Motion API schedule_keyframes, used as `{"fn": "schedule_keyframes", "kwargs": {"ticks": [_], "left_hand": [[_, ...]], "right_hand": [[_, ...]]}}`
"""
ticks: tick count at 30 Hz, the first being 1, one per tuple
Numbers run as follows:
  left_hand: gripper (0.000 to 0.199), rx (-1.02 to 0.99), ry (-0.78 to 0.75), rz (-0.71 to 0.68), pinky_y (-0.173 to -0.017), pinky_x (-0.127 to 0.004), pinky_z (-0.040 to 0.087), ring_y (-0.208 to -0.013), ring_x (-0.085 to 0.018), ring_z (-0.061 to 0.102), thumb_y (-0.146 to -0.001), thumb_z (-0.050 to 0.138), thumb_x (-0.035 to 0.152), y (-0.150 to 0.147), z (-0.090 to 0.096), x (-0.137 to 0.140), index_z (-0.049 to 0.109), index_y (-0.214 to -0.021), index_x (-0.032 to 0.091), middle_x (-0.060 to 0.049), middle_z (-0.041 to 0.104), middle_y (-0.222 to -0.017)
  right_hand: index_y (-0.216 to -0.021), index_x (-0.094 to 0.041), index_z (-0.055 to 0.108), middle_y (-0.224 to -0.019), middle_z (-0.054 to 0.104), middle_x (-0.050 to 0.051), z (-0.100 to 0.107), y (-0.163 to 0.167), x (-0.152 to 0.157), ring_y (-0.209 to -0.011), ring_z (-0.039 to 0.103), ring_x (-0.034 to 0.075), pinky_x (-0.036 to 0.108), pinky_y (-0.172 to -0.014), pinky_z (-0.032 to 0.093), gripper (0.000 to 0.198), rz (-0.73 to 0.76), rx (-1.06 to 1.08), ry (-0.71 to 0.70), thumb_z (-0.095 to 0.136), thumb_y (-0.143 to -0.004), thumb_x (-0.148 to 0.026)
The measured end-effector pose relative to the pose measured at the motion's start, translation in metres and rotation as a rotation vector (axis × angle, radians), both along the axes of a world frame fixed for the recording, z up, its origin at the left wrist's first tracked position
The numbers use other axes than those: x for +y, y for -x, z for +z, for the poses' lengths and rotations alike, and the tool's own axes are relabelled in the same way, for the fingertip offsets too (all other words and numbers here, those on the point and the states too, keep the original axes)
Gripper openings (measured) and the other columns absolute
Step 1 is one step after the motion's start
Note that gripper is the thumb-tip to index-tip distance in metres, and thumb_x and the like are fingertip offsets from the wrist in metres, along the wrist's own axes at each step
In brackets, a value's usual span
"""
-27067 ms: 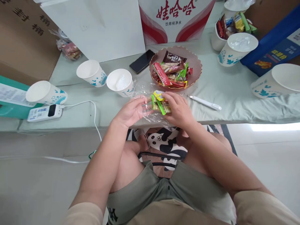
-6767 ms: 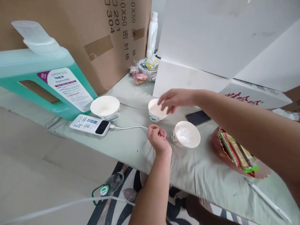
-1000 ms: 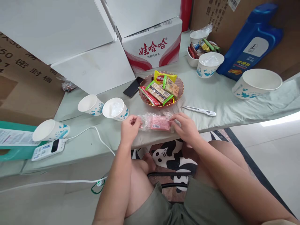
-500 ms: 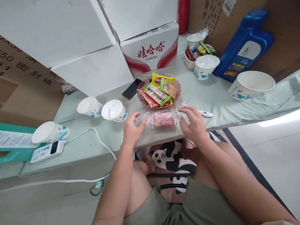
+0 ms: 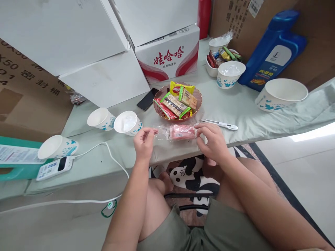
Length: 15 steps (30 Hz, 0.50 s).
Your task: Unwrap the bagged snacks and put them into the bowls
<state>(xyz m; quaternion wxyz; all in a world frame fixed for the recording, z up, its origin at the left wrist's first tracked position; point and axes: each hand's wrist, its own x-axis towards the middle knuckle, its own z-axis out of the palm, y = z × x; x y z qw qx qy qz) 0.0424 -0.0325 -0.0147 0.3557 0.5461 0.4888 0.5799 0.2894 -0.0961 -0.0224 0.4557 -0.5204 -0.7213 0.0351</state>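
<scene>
A pink block-shaped packet [image 5: 182, 132] in clear plastic wrap lies near the front edge of the cloth-covered table. My left hand [image 5: 143, 143] pinches the twisted clear end of the wrap on its left side. At the packet's right end, my right hand [image 5: 212, 140] has thumb and fingers closed on the other end of the wrap. A white utility knife [image 5: 225, 125] rests just beyond my right hand. Behind the packet stands a pinkish scalloped bowl [image 5: 178, 119] of wrapped snacks, among them a yellow wafer pack [image 5: 182, 87].
Two paper bowls [image 5: 127, 122] stand left of the packet, another [image 5: 58, 146] beside a white device [image 5: 54, 168] with a cable. A phone [image 5: 147, 99] lies behind. At right are several paper bowls and a blue jug [image 5: 272, 52]. White boxes [image 5: 167, 55] line the back.
My left hand has gone from spread to pinching the wrap's left end. My right hand has closed on the right end, which is gathered in, showing more of the knife.
</scene>
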Motion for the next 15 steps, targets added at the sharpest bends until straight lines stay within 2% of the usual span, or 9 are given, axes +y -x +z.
{"fn": "schedule_keyframes", "kwargs": {"ticks": [2, 5, 7, 9, 11, 12, 13, 15], "left_hand": [[0.015, -0.088, 0.005, 0.035, -0.062, -0.025, 0.051, -0.060, -0.013, 0.065, -0.075, 0.069, 0.032, -0.002, 0.002, 0.000, 0.065, -0.070, 0.019, -0.002, 0.071, -0.067], [0.013, -0.154, 0.060, 0.066, -0.048, -0.022, 0.041, -0.048, -0.010, 0.057, -0.070, 0.067, 0.029, -0.004, 0.008, 0.000, 0.061, -0.064, 0.019, 0.000, 0.067, -0.060], [0.011, -0.164, 0.077, 0.069, -0.045, -0.021, 0.036, -0.045, -0.009, 0.054, -0.066, 0.065, 0.027, -0.005, 0.011, -0.001, 0.059, -0.060, 0.019, 0.001, 0.064, -0.057], [0.009, -0.147, 0.080, 0.022, -0.045, -0.023, 0.034, -0.044, -0.010, 0.051, -0.062, 0.062, 0.026, -0.002, 0.012, -0.002, 0.057, -0.057, 0.020, 0.001, 0.060, -0.053], [0.012, -0.095, 0.100, -0.103, -0.046, -0.025, 0.033, -0.044, -0.011, 0.049, -0.062, 0.058, 0.027, 0.001, 0.011, -0.002, 0.056, -0.053, 0.020, 0.000, 0.056, -0.049], [0.016, -0.061, 0.115, -0.157, -0.048, -0.026, 0.035, -0.046, -0.013, 0.049, -0.065, 0.055, 0.030, 0.004, 0.011, -0.002, 0.056, -0.052, 0.020, -0.002, 0.055, -0.048], [0.021, -0.021, 0.129, -0.172, -0.051, -0.027, 0.036, -0.049, -0.014, 0.050, -0.068, 0.053, 0.032, 0.006, 0.009, -0.001, 0.055, -0.051, 0.021, -0.003, 0.055, -0.048], [0.023, 0.076, 0.168, -0.077, -0.059, -0.028, 0.041, -0.060, -0.016, 0.054, -0.074, 0.052, 0.035, 0.010, 0.006, 0.002, 0.058, -0.058, 0.020, -0.004, 0.059, -0.058]], "right_hand": [[-0.080, -0.025, 0.051, -0.095, 0.074, 0.005, 0.004, 0.000, -0.003, -0.105, 0.068, 0.027, 0.044, -0.096, 0.046, 0.016, 0.075, -0.018, -0.045, 0.053, -0.077, -0.009], [-0.077, -0.024, 0.051, -0.071, 0.066, 0.000, 0.006, -0.001, -0.008, -0.075, 0.067, 0.020, 0.041, -0.093, 0.047, 0.014, 0.213, -0.097, -0.043, 0.050, -0.075, -0.010], [-0.078, -0.023, 0.057, -0.058, 0.058, -0.003, 0.005, -0.002, -0.012, -0.055, 0.055, 0.016, 0.036, -0.078, 0.049, 0.013, 0.262, -0.189, 0.056, 0.047, -0.079, -0.014], [-0.082, -0.023, 0.064, -0.051, 0.053, -0.003, 0.003, -0.001, -0.014, -0.046, 0.046, 0.015, 0.032, -0.058, 0.040, 0.020, 0.208, -0.288, 0.213, 0.045, -0.086, -0.020], [-0.086, -0.023, 0.069, -0.057, 0.059, 0.000, 0.003, 0.002, -0.013, -0.048, 0.048, 0.017, 0.031, -0.051, 0.030, 0.026, 0.071, -0.335, 0.334, 0.044, -0.091, -0.024], [-0.087, -0.022, 0.071, -0.064, 0.063, 0.003, 0.003, 0.004, -0.012, -0.054, 0.052, 0.018, 0.031, -0.051, 0.031, 0.028, -0.003, -0.329, 0.355, 0.043, -0.093, -0.025], [-0.089, -0.021, 0.072, -0.073, 0.067, 0.006, 0.003, 0.006, -0.010, -0.062, 0.057, 0.019, 0.031, -0.054, 0.035, 0.030, -0.058, -0.308, 0.348, 0.043, -0.095, -0.026], [-0.092, -0.020, 0.074, -0.088, 0.070, 0.010, 0.004, 0.012, -0.004, -0.081, 0.062, 0.023, 0.033, -0.066, 0.045, 0.031, -0.072, -0.268, 0.297, 0.044, -0.097, -0.027]]}}
